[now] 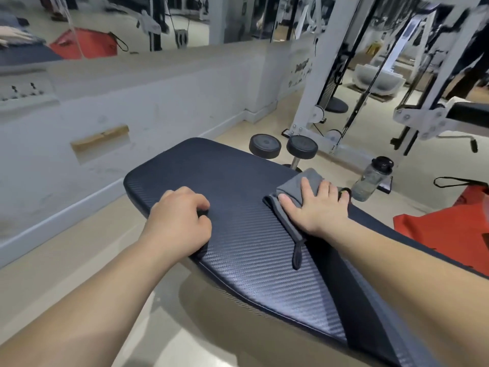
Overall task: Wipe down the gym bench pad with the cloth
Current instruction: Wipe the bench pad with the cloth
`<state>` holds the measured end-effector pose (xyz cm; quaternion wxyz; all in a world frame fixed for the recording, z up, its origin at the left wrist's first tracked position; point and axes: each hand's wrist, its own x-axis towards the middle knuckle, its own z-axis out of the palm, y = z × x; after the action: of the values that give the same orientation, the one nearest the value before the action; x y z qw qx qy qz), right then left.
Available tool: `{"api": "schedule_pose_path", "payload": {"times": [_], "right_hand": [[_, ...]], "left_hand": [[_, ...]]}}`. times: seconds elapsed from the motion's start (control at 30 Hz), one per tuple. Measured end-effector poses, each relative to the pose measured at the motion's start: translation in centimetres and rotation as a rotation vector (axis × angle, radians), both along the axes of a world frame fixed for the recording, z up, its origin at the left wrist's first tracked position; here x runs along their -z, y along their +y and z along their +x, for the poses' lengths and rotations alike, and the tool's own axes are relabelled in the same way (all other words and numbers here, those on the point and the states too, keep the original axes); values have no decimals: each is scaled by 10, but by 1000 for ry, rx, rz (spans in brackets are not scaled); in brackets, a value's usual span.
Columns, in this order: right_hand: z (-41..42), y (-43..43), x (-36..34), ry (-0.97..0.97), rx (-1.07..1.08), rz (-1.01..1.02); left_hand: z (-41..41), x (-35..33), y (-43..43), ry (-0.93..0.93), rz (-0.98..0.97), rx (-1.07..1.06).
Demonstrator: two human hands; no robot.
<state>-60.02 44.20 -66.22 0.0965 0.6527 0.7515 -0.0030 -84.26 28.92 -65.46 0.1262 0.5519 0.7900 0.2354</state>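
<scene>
Pressing grey cloth flat under right hand, left hand curled, empty, on bench pad

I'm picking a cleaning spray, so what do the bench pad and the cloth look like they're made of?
The bench pad looks like dark synthetic vinyl or faux leather with a carbon-fibre-style woven texture; it has a slight sheen and a stitched edge. The cloth under the right hand looks like soft grey microfibre, matte and folded, with a dark hanging loop.

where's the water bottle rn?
Head view, right side: the water bottle stands on the floor just beyond the bench pad, past the right hand and cloth.
</scene>
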Motion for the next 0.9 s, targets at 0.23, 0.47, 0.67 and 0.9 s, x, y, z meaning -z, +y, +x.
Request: {"api": "schedule_pose_path", "payload": {"times": [0.23,0.47,0.67,0.9], "right_hand": [[-123,-82,9,113,-269,11],[-121,-117,1,103,-663,-50],[-130,-43,1,57,-350,-45],[-221,-69,9,129,-367,-30]], "left_hand": [[-37,-6,-13,-8,17,-185],[-55,4,-30,-104,78,-255],[-60,17,-28,-143,162,-255],[-69,6,-21,-144,242,-283]]}}
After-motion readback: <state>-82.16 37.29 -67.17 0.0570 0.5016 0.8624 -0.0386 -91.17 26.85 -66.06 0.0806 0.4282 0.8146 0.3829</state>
